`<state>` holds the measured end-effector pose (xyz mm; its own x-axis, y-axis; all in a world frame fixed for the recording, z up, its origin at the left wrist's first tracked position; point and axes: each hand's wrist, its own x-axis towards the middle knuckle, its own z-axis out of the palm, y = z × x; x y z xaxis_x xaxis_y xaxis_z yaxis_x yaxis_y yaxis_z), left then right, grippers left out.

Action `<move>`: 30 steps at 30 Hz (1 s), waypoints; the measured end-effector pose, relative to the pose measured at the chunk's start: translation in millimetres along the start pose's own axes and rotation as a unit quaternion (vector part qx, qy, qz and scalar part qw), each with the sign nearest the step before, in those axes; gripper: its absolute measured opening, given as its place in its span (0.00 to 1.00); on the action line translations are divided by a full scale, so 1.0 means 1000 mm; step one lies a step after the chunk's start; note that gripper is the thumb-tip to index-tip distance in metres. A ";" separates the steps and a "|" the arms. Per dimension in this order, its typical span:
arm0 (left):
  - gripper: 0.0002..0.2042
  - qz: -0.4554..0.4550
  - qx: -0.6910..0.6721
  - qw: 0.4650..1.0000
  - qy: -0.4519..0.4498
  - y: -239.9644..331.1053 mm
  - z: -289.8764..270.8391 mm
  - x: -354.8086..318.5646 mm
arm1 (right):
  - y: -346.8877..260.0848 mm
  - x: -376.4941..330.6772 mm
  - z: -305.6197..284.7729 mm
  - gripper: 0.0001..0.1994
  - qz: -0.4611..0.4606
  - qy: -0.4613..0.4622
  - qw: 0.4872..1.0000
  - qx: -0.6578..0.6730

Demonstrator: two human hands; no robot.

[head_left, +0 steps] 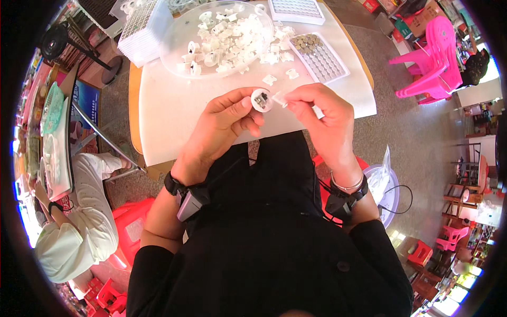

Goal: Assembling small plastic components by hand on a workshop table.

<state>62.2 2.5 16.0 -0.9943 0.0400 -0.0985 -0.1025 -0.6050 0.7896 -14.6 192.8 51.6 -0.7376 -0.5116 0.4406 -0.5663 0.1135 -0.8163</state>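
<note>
Over the near edge of the table, my left hand point(224, 119) pinches a small round white plastic housing point(255, 104) with dark and metallic parts inside it. Just to its right, my right hand point(325, 113) is closed, thumb and fingers pinching a small white plastic piece point(280, 100). The tip of that piece comes close to the housing; whether they touch I cannot tell. Two loose white plastic parts point(269, 80) lie on the white table covering point(185, 111) beyond my hands. Farther back, a clear round tub point(168, 64) holds many similar white parts.
Right of the tub, a white compartment tray point(330, 71) carries round metallic discs point(308, 44). Another white tray point(297, 11) and stacked trays point(145, 34) stand at the back. A seated person point(79, 232) is at left, pink chairs point(435, 61) at right, a purple basin point(390, 198) beside me.
</note>
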 end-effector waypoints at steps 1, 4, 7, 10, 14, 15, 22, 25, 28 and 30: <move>0.15 -0.001 0.000 1.000 -0.001 -0.001 0.002 -0.001 | -0.003 -0.001 0.003 0.05 -0.026 0.002 1.000 -0.006; 0.15 -0.002 0.017 1.000 0.004 -0.003 0.009 -0.006 | -0.010 -0.007 0.008 0.06 -0.056 -0.002 0.997 -0.045; 0.15 0.003 0.011 1.000 -0.023 -0.005 0.012 -0.010 | -0.015 -0.013 0.008 0.07 -0.080 -0.003 0.992 -0.094; 0.15 0.007 0.031 0.999 -0.022 -0.006 0.016 -0.016 | -0.020 -0.017 0.008 0.08 -0.095 -0.003 0.989 -0.114; 0.15 0.018 0.054 0.998 -0.020 -0.006 0.021 -0.021 | -0.024 -0.022 0.005 0.09 -0.122 0.002 0.984 -0.129; 0.15 0.021 0.058 0.998 -0.019 -0.007 0.023 -0.022 | -0.026 -0.023 0.005 0.09 -0.122 0.002 0.984 -0.129; 0.15 0.030 0.096 0.995 -0.016 -0.008 0.028 -0.028 | -0.031 -0.030 0.000 0.10 -0.146 0.002 0.979 -0.141; 0.15 0.030 0.124 0.992 -0.010 -0.010 0.031 -0.030 | -0.036 -0.031 -0.002 0.10 -0.149 0.004 0.979 -0.138; 0.15 0.029 0.102 0.994 -0.021 -0.011 0.033 -0.030 | -0.037 -0.033 -0.004 0.10 -0.152 0.007 0.978 -0.141; 0.15 0.037 0.100 0.994 -0.018 -0.013 0.037 -0.031 | -0.036 -0.034 -0.005 0.10 -0.156 0.009 0.977 -0.145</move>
<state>92.8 38.6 31.7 -0.9993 0.0325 -0.0173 -0.0298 -0.4370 0.8990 29.3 210.5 67.4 -0.5177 -0.5448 0.6597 -0.8428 0.1922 -0.5026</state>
